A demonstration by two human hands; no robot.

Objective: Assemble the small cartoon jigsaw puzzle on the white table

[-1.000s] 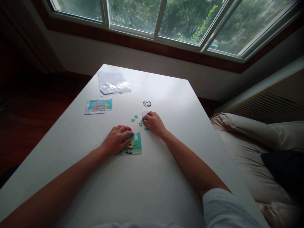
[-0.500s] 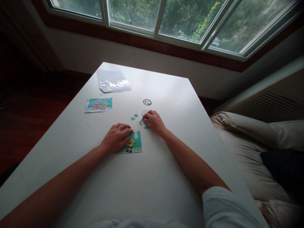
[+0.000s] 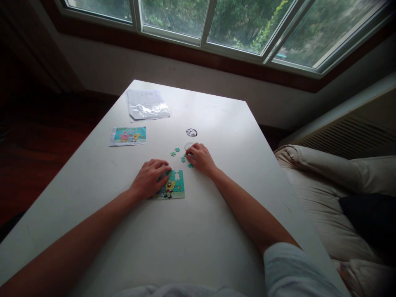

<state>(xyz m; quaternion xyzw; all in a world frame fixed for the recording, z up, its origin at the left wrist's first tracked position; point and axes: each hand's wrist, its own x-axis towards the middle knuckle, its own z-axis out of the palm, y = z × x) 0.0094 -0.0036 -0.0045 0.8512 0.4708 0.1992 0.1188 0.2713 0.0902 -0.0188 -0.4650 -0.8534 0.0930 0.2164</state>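
The flat, rectangular teal cartoon jigsaw puzzle (image 3: 177, 193) lies on the glossy white table (image 3: 216, 231), its long axis running left to right, the printed figure's feet toward the person and a gap opening at the far edge. The left hand (image 3: 151, 178), loosely spread and grasping nothing visible, rests over the puzzle's left part. The right hand (image 3: 201, 159) curls its fingers beside small loose teal puzzle pieces (image 3: 177, 149); whether it pinches one cannot be told.
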